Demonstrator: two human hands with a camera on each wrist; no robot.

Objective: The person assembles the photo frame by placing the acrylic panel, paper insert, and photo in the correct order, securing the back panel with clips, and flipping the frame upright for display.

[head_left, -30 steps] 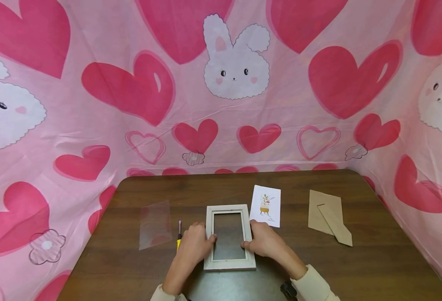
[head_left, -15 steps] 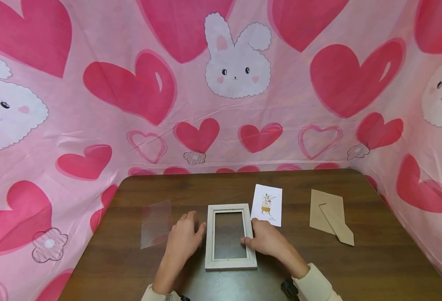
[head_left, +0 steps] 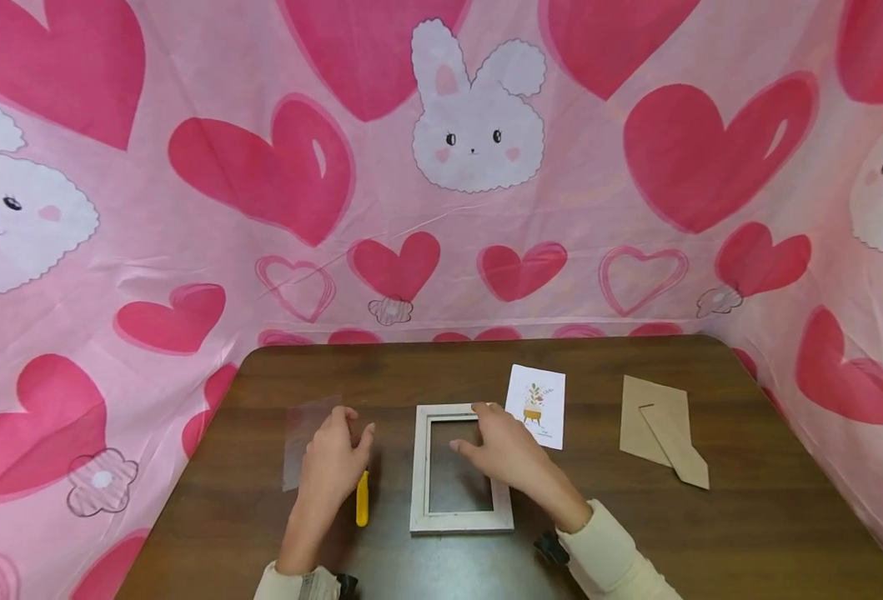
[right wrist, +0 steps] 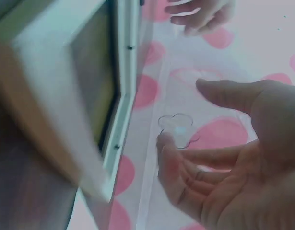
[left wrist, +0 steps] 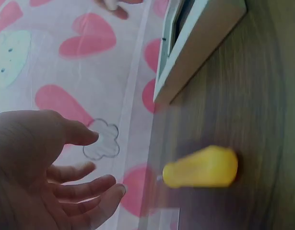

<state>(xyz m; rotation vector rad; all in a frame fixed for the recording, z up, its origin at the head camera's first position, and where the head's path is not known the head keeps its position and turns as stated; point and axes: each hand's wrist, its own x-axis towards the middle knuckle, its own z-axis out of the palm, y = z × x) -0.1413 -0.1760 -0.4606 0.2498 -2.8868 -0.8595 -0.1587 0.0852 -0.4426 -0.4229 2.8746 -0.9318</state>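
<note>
An off-white picture frame (head_left: 461, 522) lies flat in mid-table, its opening bare down to the wood. My right hand (head_left: 514, 446) hovers over its right side with thumb and fingers spread, holding nothing. To the left, my left hand (head_left: 332, 462) is raised, fingers loosely bent and nothing between them. Below that hand lies a screwdriver with a yellow handle (head_left: 362, 500); the left wrist view shows the yellow handle (left wrist: 202, 167) too. A clear plastic sheet (head_left: 296, 425) is partly hidden behind the left hand. In the right wrist view, small dark points dot the frame's inner edge (right wrist: 130, 52).
A white card with a plant drawing (head_left: 539, 396) lies behind the right hand. Farther right is a brown backing board (head_left: 636, 433) with its stand leg (head_left: 674, 458). Pink heart-patterned cloth (head_left: 471, 217) surrounds the table (head_left: 771, 517).
My left hand has let go of the frame and moved left past the screwdriver, over the plastic sheet. My right hand has come off the frame's side, lifting and moving slightly left. The frame stays put.
</note>
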